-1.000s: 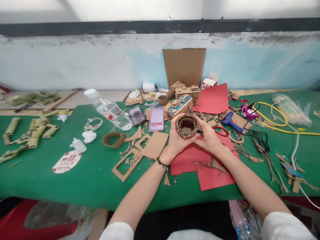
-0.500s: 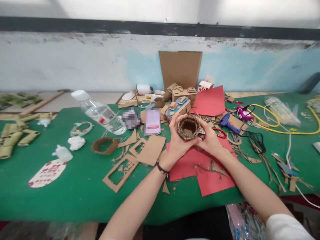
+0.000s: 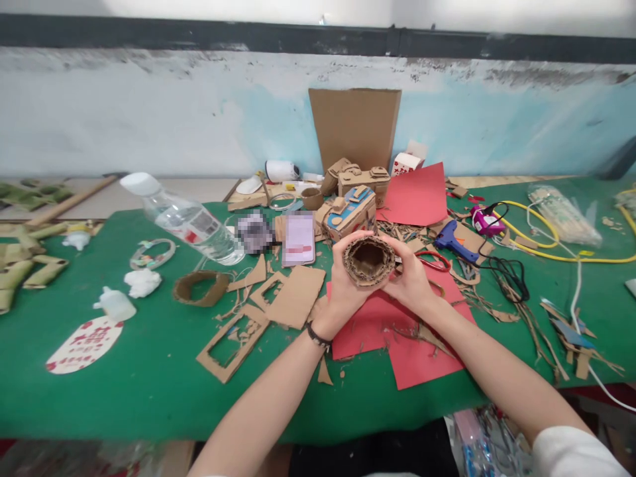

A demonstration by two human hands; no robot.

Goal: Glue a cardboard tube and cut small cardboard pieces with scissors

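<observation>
– Anything left of the front red paper [image 3: 360, 328]?
– Farthest out, a capped water bottle [image 3: 183, 225]; closer in, a cardboard ring [image 3: 183, 290], then a flat cardboard frame [image 3: 243, 351].
– And above the paper's far edge?
– A cardboard tube [image 3: 369, 264], hollow end showing, clasped between left hand [image 3: 348, 298] and right hand [image 3: 411, 285], both curled partway around. Can't quite tell about the hidden fingertips.
– Right of the paper?
– Beyond, a blue glue gun [image 3: 452, 241].
</observation>
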